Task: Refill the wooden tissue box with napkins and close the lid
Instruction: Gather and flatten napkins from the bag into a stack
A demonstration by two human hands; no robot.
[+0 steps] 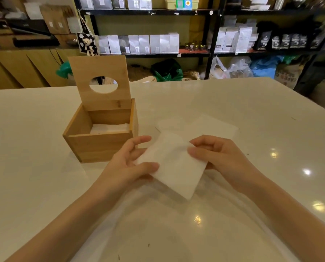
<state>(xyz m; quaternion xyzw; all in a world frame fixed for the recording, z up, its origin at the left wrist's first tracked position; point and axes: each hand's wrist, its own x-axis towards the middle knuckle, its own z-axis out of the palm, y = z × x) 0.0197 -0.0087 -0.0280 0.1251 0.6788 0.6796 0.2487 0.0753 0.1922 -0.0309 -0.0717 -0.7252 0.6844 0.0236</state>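
A square wooden tissue box (99, 146) stands on the white table, left of centre. Its lid (101, 72), with an oval hole, is raised upright at the back. White napkins (108, 128) lie inside the box. Just right of the box, above the table, I hold a folded white napkin (174, 167) with both hands. My left hand (131, 163) grips its left edge, thumb on top. My right hand (212, 154) pinches its right edge. Two more white napkins (212, 126) lie flat on the table behind the held one.
The white glossy table (252, 110) stretches wide around the box. Behind it stand black shelves (212, 35) with white and dark bags, plastic bags on the floor, and a wooden counter (25, 67) at the left.
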